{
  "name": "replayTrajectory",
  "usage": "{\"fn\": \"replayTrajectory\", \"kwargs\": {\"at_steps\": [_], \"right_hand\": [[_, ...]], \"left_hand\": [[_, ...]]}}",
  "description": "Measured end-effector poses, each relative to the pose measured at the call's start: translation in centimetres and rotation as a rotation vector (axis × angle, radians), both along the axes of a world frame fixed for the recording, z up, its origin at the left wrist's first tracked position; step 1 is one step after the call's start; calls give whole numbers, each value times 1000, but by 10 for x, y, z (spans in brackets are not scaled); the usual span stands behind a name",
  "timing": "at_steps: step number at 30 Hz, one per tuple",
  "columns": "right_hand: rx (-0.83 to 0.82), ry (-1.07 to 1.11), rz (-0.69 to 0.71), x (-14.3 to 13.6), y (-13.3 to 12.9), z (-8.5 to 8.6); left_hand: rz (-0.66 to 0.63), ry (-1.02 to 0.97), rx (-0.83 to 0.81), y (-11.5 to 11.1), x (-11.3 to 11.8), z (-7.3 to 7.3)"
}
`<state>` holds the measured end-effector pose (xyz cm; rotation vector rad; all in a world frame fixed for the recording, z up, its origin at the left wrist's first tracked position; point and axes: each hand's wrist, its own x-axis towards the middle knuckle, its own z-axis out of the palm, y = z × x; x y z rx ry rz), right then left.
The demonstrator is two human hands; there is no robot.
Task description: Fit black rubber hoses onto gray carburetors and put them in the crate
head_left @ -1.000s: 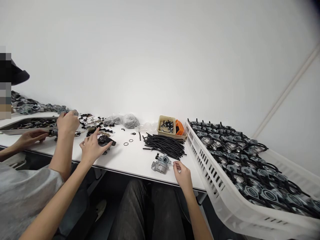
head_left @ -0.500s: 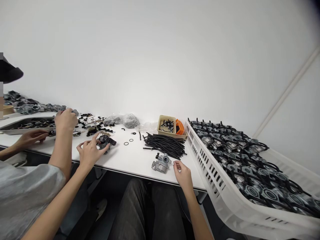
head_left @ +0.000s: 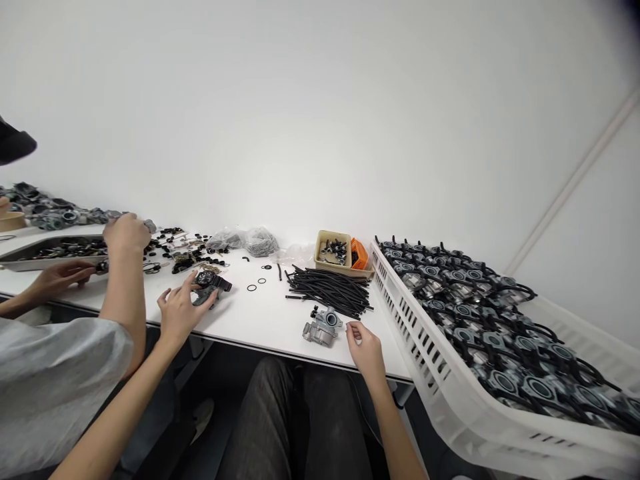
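At the left of the white table, my left hand [head_left: 180, 312] has its thumb and fingers round a grey metal part [head_left: 205, 294]; a black watch-like object [head_left: 214, 280] lies against that part. My right hand [head_left: 364, 343] rests by the table's front edge with thumb and index finger pressed together; what they hold, if anything, is too small to name. Just left of it a silver carburetor-like part [head_left: 323, 328] stands on the table. Behind that part lies a pile of black tubes [head_left: 327, 290]. Two thin black rings [head_left: 251, 288] lie between my hands.
A white crate [head_left: 440, 387] full of similar metal parts with black hoses stands at right. Behind the tubes are a cream tray [head_left: 323, 261] and an orange basket [head_left: 359, 253]. At left another person's hands [head_left: 125, 233] work beside a metal tray [head_left: 15, 261] of small parts.
My left hand has shifted slightly on the grey part and its fingers have moved. The other person's raised hand has moved a little to the left. My right hand is nearly still.
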<state>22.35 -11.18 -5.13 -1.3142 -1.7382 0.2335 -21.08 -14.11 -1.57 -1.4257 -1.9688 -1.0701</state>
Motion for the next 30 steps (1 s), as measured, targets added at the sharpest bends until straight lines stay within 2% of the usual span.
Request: {"fn": "replayTrajectory", "kwargs": {"at_steps": [8,12,22,30], "right_hand": [[-3,-16,-2,1,0,-1],[6,-16,-1,1,0,0],[19,-20,-8,1,1,-2],[34,-26,-12,0,0,-2]], "left_hand": [[4,-14,70,14,-11,-12],[-42,-10,87,14,-13,-14],[-22,-31,78,11,-7,-12],[-5,-73,126,12,-6,-19]]}}
